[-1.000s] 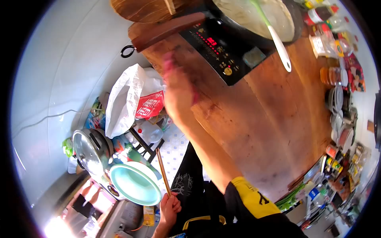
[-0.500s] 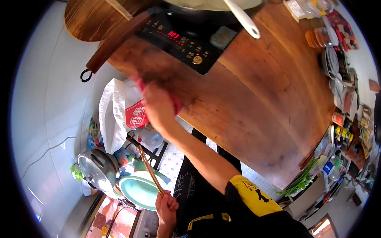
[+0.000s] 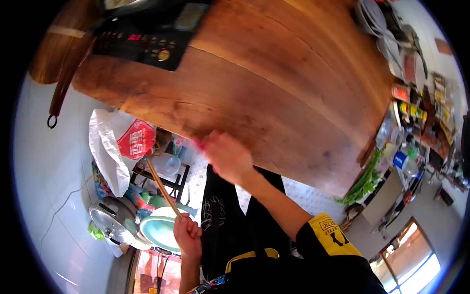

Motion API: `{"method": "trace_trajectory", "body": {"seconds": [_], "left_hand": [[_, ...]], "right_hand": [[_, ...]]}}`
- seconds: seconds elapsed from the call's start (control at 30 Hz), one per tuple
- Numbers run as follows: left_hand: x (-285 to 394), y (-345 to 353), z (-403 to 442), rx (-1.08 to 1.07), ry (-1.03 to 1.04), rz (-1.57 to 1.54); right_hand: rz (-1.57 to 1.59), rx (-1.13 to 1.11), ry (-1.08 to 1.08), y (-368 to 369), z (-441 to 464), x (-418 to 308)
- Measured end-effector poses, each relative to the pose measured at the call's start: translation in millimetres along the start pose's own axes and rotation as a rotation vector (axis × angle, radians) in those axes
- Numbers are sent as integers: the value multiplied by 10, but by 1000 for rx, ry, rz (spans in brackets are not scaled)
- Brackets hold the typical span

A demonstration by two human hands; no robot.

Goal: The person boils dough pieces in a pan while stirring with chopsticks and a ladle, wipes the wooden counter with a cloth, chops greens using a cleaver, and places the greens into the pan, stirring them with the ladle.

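Note:
My right hand [image 3: 228,158] is closed around a pinkish-red cloth [image 3: 198,144] at the near edge of the wooden table [image 3: 274,98]. Motion blurs the hand, and most of the cloth is hidden under it. Lower down, my left hand [image 3: 187,236] grips a pair of wooden chopsticks [image 3: 163,188], which point up and away to the left. Behind the chopsticks is a pale green basin [image 3: 159,230].
A black induction cooker [image 3: 142,49] sits on the table's far left, with a pan's brown handle [image 3: 63,88] jutting out. Below stand a white bag [image 3: 105,147] and a lidded pot [image 3: 111,220]. Green vegetables [image 3: 364,181] and bottles are at right.
My right hand has moved right along the table edge with the cloth. The view has shifted, so the cooker now appears farther up and left. My left hand still holds the chopsticks.

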State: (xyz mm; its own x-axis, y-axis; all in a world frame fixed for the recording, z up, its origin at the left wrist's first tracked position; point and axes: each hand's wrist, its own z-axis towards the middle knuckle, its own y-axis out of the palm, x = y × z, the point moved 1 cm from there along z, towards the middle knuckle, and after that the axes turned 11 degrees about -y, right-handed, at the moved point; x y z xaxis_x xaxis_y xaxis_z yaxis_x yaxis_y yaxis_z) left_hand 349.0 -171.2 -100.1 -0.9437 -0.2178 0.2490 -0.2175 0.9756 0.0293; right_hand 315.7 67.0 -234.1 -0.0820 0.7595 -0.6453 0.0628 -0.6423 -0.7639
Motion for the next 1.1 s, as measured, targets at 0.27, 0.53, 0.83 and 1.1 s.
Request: {"method": "trace_trajectory", "body": {"seconds": [0.27,0.53,0.83,1.1], "left_hand": [[-284,386,-35,-47,45,153],[-751,886,-401,-53,136,290],[-604,1463,302,-8,366,887],[153,2474,1583,331,1200,1408]], "right_hand": [[-193,846,927,-1119,-2802,1081],[428,439,162,-276,-952,46],[-273,1048,943,-1813,-1875,1831],[-191,996,350,-2091,94,1860]]}}
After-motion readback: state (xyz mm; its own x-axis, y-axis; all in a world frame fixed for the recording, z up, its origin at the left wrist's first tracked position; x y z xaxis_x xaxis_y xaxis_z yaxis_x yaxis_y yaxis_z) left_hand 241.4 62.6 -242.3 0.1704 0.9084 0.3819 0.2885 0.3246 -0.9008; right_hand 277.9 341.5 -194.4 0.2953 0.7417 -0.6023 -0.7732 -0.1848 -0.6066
